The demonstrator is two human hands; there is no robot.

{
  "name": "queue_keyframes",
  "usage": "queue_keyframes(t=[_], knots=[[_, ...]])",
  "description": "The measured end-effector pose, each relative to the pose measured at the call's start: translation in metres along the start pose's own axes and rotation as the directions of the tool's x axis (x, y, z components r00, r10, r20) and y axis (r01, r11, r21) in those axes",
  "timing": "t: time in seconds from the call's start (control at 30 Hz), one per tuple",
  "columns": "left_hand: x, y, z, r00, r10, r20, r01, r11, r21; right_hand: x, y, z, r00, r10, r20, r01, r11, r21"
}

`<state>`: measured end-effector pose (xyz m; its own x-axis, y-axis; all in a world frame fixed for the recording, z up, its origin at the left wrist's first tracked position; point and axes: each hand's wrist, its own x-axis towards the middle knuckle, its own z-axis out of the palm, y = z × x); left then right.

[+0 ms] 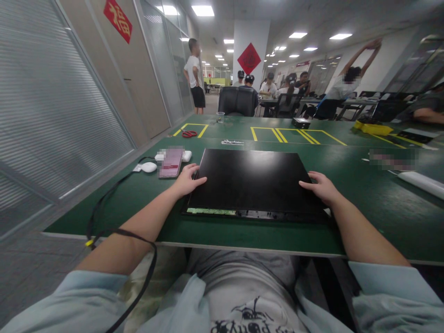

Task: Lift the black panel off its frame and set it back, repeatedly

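A flat black display panel [251, 180] lies on the green table in front of me, with a green circuit strip [211, 212] showing along its near edge. My left hand [187, 181] grips the panel's left edge, thumb over the top face and fingers along the side. On the opposite edge my right hand [323, 187] holds it the same way, its thumb pointing inward over the dark surface. The undersides of the fingers are hidden. Left of my left hand lies a phone [171, 163], beside white earbud-like cases and a dark cable.
Red-handled scissors [189, 134] lie at the back left, near yellow tape outlines. Small metal pieces [232, 142] and a clear cup [220, 117] stand beyond the panel. A white bar-shaped object [421, 184] is at right. A black strap [100, 203] crosses my left forearm. Several people are in the background.
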<state>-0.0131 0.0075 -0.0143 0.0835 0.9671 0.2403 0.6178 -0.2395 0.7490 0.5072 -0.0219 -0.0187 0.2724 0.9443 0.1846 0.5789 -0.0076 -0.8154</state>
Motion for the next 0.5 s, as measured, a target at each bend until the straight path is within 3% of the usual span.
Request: queue_keyframes(t=[0.23, 0.5], knots=[[0.0004, 0.0042, 0.0001, 0.999, -0.033, 0.023, 0.028, 0.978, 0.208, 0.0013, 0.0049, 0.0014, 0.997, 0.030, 0.068, -0.032, 0.999, 0.025], [0.0011, 0.0058, 0.0026, 0.999, -0.047, 0.019, 0.042, 0.972, 0.231, 0.0030, 0.0076, 0.0021, 0.996, 0.053, 0.076, -0.055, 0.998, 0.028]])
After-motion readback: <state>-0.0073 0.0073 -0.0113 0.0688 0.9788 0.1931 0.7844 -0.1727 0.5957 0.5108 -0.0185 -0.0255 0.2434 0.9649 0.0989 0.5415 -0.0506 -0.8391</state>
